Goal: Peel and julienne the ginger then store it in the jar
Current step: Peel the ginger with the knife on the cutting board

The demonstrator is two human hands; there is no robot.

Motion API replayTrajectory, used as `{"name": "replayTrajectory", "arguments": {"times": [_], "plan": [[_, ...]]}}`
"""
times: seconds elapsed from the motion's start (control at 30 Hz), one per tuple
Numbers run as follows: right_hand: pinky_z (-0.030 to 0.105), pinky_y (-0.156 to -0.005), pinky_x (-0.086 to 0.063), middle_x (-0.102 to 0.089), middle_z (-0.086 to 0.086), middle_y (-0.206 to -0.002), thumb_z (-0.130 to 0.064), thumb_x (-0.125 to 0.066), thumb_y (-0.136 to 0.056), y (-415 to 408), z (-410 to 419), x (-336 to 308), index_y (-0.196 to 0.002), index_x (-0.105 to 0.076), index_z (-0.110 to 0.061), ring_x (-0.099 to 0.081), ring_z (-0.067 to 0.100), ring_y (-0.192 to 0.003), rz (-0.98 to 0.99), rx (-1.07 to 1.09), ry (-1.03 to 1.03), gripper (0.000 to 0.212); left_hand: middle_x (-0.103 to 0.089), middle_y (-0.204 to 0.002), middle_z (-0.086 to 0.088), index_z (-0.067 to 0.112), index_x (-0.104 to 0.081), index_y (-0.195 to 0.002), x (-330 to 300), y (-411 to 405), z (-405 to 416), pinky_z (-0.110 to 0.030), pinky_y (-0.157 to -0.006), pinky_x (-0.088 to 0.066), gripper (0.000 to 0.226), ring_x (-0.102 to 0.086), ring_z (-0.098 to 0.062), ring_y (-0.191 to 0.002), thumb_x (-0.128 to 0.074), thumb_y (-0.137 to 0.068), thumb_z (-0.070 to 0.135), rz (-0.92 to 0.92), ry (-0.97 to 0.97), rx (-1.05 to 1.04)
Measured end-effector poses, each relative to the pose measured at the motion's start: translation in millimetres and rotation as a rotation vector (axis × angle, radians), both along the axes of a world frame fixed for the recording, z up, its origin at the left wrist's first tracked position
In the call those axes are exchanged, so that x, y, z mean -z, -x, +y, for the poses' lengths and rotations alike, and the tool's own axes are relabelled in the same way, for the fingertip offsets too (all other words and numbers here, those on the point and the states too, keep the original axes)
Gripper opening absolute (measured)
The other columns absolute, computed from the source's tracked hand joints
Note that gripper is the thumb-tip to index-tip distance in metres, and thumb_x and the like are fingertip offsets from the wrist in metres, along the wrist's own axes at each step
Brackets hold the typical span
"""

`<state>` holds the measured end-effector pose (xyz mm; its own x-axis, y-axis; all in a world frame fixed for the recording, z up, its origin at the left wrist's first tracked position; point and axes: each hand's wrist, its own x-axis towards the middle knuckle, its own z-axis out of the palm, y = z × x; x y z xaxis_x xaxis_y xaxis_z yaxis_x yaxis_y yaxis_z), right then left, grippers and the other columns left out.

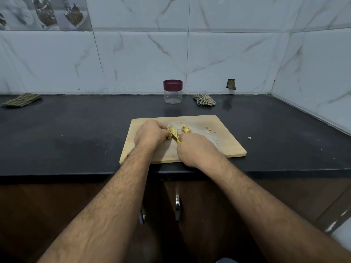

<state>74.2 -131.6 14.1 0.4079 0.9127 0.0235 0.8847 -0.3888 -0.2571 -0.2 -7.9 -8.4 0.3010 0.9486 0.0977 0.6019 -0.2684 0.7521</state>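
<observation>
A wooden cutting board (224, 147) lies on the black counter. My left hand (149, 134) pins a pale yellow piece of ginger (173, 132) to the board with its fingertips. My right hand (195, 149) grips a knife with a yellow handle (179, 140); its short blade rests against the held ginger. A second peeled chunk of ginger (185, 128) sits just right of it. Small scraps (208, 128) lie further right on the board. The clear jar (173, 91) with a maroon lid on stands behind the board by the wall.
A crumpled checked cloth (204, 99) lies right of the jar. A folded green cloth (21, 100) sits at the far left of the counter. One ginger scrap (249, 138) lies on the counter right of the board. Tiled walls close the back and right side.
</observation>
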Motion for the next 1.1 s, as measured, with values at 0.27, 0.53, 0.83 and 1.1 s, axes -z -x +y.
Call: {"name": "replayTrajectory", "arguments": {"times": [0.27, 0.53, 0.83, 1.1], "plan": [[0.033, -0.07, -0.04, -0.053, 0.001, -0.091, -0.016, -0.044, -0.096, 0, -33, -2, -0.097, -0.05, -0.019, -0.053, 0.022, -0.087, -0.015, -0.011, 0.023, 0.007, -0.071, -0.082, 0.012, 0.033, -0.071, -0.068, 2, -1, 5, -0.034, -0.081, -0.055, 0.016, -0.065, -0.013, -0.09, -0.074, -0.081, 0.025, -0.015, 0.017, -0.01], [0.033, -0.071, -0.04, -0.051, 0.001, -0.09, -0.016, -0.045, -0.097, 3, -36, -6, -0.098, -0.053, -0.019, -0.051, 0.021, -0.085, -0.004, 0.011, -0.006, 0.008, -0.073, -0.082, 0.011, 0.034, -0.074, -0.069, 5, 1, 10, -0.04, -0.088, -0.057, 0.014, -0.067, -0.016, -0.093, -0.077, -0.08, 0.027, -0.063, 0.084, 0.006], [0.033, -0.071, -0.04, -0.06, 0.004, -0.108, -0.014, -0.043, -0.096, 3, -16, -1, -0.114, -0.058, -0.016, -0.05, 0.022, -0.088, 0.037, 0.058, -0.045, 0.024, -0.074, -0.079, 0.013, 0.035, -0.075, -0.069, 9, 3, 12, -0.04, -0.089, -0.057, 0.013, -0.069, -0.015, -0.09, -0.078, -0.078, 0.026, -0.127, 0.116, -0.003], [0.034, -0.071, -0.04, -0.061, 0.005, -0.106, -0.018, -0.042, -0.097, 3, -16, 3, -0.112, -0.057, -0.016, -0.05, 0.022, -0.087, 0.045, 0.062, -0.098, 0.021, -0.074, -0.073, 0.014, 0.041, -0.076, -0.065, 11, 3, 14, -0.043, -0.088, -0.058, 0.017, -0.07, -0.016, -0.089, -0.08, -0.071, 0.026, -0.18, 0.143, 0.011]]}}
